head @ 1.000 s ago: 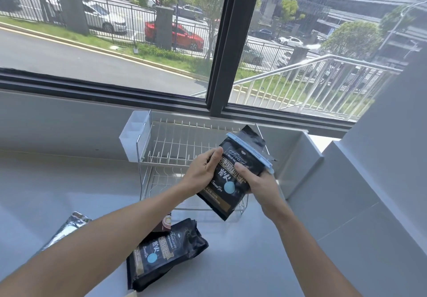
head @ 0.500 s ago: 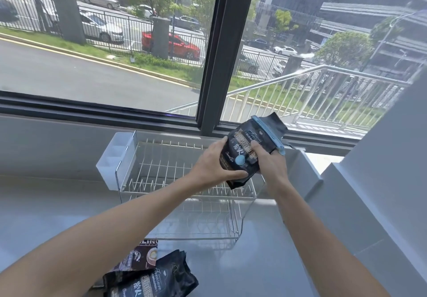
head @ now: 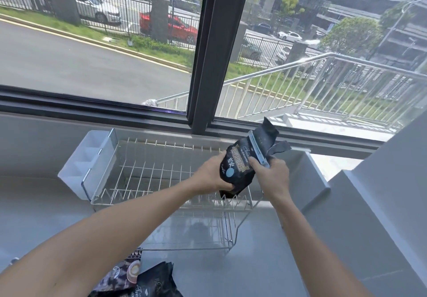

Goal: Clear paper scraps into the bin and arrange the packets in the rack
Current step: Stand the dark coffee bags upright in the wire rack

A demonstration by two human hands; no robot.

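A black coffee packet (head: 242,166) with a pale blue clip on its top stands tilted at the right end of the white wire rack's (head: 147,181) upper tier, its bottom corner among the front prongs. My left hand (head: 211,175) grips its lower left side. My right hand (head: 271,176) holds its right edge by the clip. More dark packets (head: 138,280) lie on the counter at the bottom edge, partly behind my left forearm.
A white plastic cutlery holder (head: 86,162) hangs on the rack's left end. The rack stands on a grey counter (head: 265,262) under a large window with a dark frame post (head: 208,66). A grey ledge (head: 307,176) rises right of the rack.
Both hands carried the packet up from in front of the rack and lowered it onto the right end of the top tier. The view moved closer.
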